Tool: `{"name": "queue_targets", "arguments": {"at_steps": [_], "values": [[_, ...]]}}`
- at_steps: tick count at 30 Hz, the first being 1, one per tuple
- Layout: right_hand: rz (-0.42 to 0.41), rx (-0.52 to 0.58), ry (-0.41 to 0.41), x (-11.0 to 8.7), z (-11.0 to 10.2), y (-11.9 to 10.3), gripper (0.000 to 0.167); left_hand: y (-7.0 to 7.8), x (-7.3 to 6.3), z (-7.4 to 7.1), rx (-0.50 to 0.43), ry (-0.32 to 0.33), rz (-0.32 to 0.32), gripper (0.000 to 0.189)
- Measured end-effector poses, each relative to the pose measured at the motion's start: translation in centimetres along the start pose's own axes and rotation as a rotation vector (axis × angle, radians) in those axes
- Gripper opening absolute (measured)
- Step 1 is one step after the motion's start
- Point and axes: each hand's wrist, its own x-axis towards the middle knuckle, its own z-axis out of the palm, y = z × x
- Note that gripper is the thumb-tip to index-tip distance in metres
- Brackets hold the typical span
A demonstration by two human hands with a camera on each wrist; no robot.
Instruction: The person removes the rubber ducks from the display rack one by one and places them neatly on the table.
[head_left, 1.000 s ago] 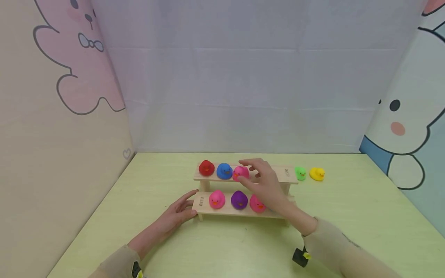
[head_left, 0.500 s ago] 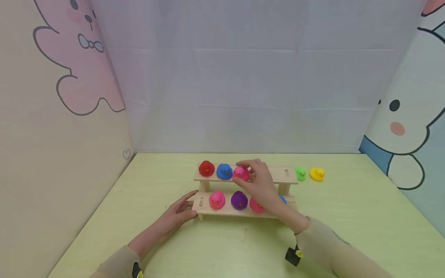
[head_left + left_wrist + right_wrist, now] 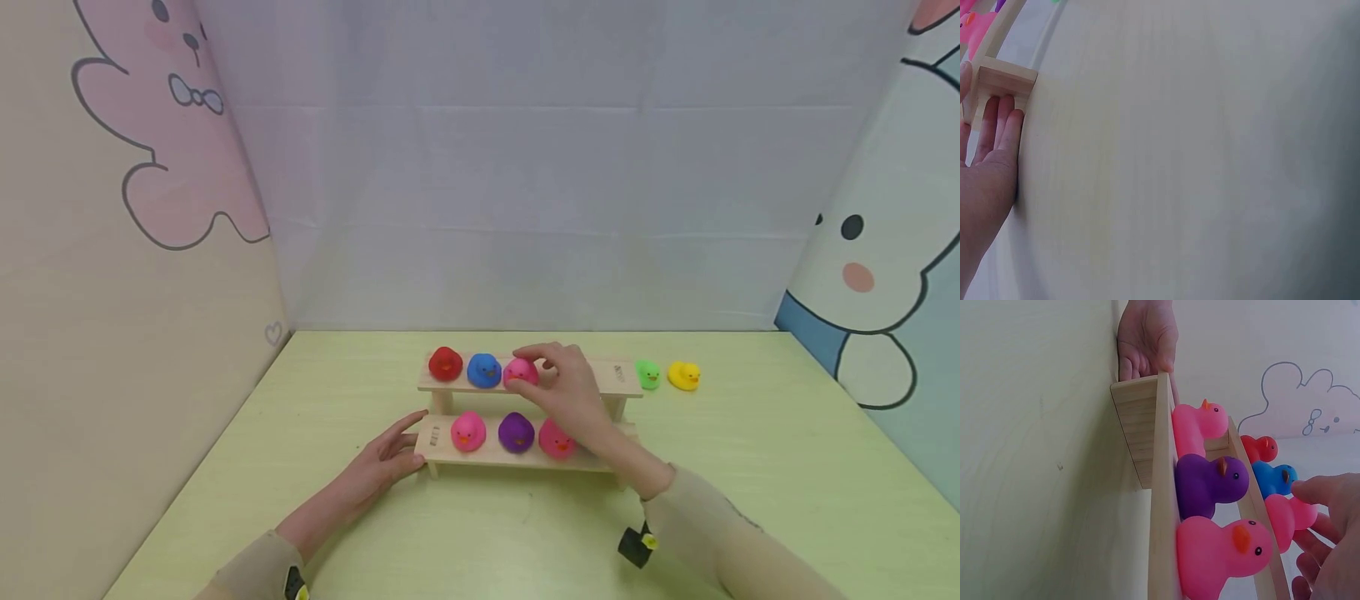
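Observation:
A two-tier wooden stand [image 3: 487, 454] stands on the table. My left hand [image 3: 386, 454] holds the left end of its lower tier, thumb at the board's edge and fingers beneath, as the left wrist view also shows. With thumb and index finger my right hand [image 3: 566, 392] pinches a pink rubber duck [image 3: 522, 367] on the upper tier. Beside that duck sit a blue rubber duck [image 3: 484, 372] and a red one. On the lower tier are a pink duck [image 3: 468, 432], a purple duck [image 3: 516, 432] and another pink duck [image 3: 1216, 556]. My right forearm hides that tier's right part.
To the right of the stand, a green duck [image 3: 648, 374] and a yellow duck [image 3: 684, 376] rest on the pale table [image 3: 750, 467]. A white curtain [image 3: 525, 208] hangs behind, and walls with cartoon animals rise at both sides.
The right thumb and index finger have come together on the upper pink duck, which has shifted very slightly right. The right forearm first moved left, then slightly back right. The left hand stays put.

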Motion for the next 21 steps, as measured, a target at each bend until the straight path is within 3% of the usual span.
{"name": "queue_targets", "arguments": {"at_steps": [10, 21], "values": [[0.005, -0.066, -0.093, 0.4, -1.6, 0.3, 0.041, 0.1, 0.0, 0.0, -0.009, 0.000, 0.001, 0.068], [-0.084, -0.110, -0.129, 0.3, -3.0, 1.3, 0.041, 0.1, 0.0, 0.0, -0.009, 0.002, 0.001, 0.068]]}}
